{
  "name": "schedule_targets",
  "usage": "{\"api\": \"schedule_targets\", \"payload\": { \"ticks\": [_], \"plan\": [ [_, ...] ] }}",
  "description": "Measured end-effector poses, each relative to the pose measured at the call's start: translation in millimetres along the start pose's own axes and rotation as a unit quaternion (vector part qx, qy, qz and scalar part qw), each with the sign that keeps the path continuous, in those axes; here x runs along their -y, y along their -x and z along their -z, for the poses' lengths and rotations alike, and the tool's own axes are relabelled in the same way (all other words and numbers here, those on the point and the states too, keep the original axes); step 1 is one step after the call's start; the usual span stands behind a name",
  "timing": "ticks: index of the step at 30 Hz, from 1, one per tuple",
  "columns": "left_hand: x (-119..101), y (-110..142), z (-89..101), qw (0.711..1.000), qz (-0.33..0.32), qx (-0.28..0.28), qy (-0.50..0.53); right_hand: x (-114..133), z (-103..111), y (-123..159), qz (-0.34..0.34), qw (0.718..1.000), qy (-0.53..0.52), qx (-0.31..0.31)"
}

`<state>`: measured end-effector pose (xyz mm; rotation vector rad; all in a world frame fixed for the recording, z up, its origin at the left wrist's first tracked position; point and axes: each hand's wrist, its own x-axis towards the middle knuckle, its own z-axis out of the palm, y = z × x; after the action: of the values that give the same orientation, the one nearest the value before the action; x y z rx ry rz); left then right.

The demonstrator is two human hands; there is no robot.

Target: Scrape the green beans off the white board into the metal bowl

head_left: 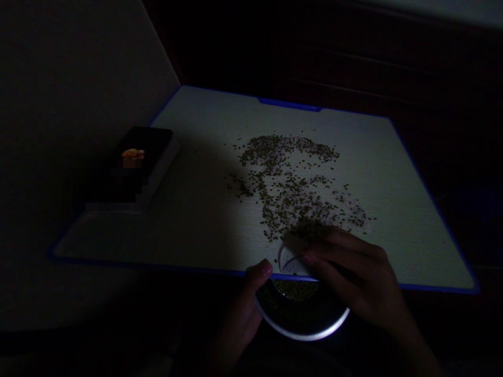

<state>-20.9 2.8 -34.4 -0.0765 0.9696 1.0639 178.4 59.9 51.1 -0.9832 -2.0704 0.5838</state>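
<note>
At the near edge of a blue-trimmed white surface [393, 209], the left hand [245, 309] is gripping a tilted dark bowl [302, 335] against the rim, while the right hand [353, 277], fingers spread, is pressing scattered green seeds [286, 188] just above it.

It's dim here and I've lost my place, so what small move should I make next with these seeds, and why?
Probably sweep the clump of seeds by your right hand over the board's near edge into the bowl. The clump sits right at that edge, the bowl is just below it, and your left hand is on the bowl.
</note>
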Motion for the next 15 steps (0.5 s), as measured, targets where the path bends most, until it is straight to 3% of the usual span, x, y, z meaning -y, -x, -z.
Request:
{"api": "schedule_targets", "payload": {
  "ticks": [10, 15],
  "plan": [
    [1.4, 0.6, 6.1, 1.0, 0.008, -0.008, -0.014, -1.1, 0.7, 3.8, 0.001, 1.0, -0.012, 0.015],
    [1.6, 0.1, 7.5, 1.0, 0.009, -0.009, -0.007, -3.0, -0.5, -1.4, 0.035, 0.999, 0.017, -0.012]
  ]
}}
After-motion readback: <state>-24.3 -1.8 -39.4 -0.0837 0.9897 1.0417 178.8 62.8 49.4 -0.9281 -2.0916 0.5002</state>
